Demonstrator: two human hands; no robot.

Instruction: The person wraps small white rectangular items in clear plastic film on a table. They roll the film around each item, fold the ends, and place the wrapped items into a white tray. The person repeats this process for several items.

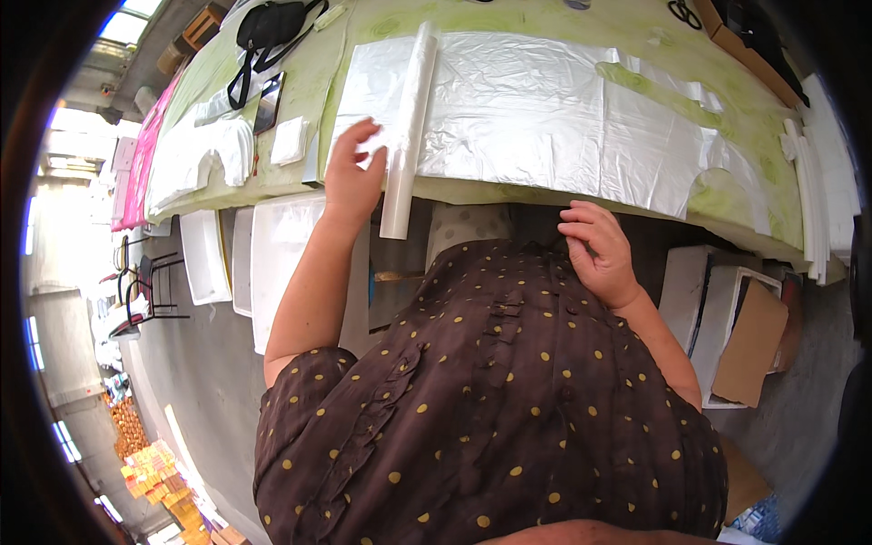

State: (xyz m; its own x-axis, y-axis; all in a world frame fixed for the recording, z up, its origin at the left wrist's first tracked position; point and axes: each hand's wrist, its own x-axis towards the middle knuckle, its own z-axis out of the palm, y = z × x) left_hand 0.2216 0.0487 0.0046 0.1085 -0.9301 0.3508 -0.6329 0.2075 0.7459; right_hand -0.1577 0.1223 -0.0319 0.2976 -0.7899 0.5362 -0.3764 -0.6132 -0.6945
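Observation:
A pile of thin, shiny, whitish plastic bags [527, 109] lies flat across the green-covered table [772, 186], with handle-shaped cut-outs at its right end. A long pale roll of plastic film [411, 136] lies across the bags' left part, and its near end juts past the table edge. Beside this roll, over the sheet's near left corner, my left hand [354, 173] is open with thumb and fingers apart. My right hand [599, 250] hovers just off the table's front edge, fingers loosely bent and nothing visible in it.
Left on the table are a black bag [271, 27], a phone [269, 102], a small white stack [290, 141] and more white bags [204, 154]. White rolls [804, 195] stand at the right edge. Below are white bins [204, 259] and boxes with a cardboard piece [749, 345].

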